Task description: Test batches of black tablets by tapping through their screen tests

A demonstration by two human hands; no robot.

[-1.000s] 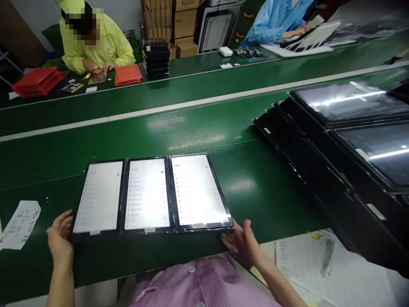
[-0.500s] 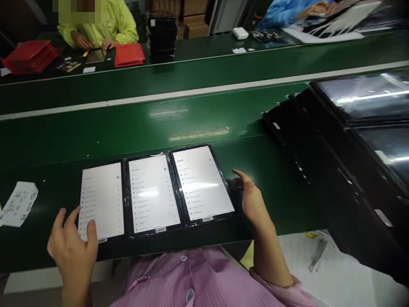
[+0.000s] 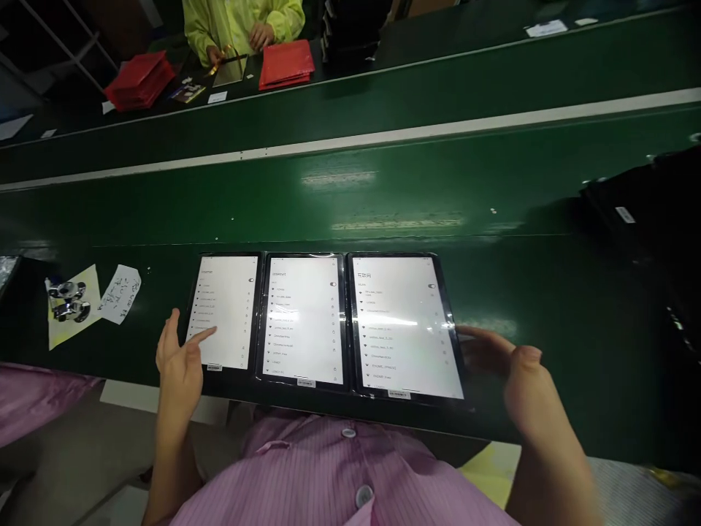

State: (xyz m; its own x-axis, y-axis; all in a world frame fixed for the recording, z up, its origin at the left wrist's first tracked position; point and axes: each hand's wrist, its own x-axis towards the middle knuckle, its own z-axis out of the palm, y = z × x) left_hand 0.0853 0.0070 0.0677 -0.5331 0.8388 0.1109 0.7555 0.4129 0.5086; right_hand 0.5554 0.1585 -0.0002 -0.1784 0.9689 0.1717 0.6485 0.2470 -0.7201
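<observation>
Three tablets lie side by side on the green bench, screens lit with white lists of networks: a left tablet, a middle tablet and a right tablet. My left hand is at the lower left of the left tablet, its index finger stretched over that screen; whether the fingertip touches cannot be made out. Beside the right edge of the right tablet is my right hand, somewhat blurred, fingers extended toward that edge and thumb apart. Neither hand grips anything.
Dark stacked tablets stand at the right. To the left lie a handwritten paper and shiny metal parts on yellow paper. Across the bench, a person in yellow sleeves works near red pouches.
The view has swung left, so the tablets appear further right. My left index finger now extends over the left tablet's screen. My right hand stays beside the right tablet.
</observation>
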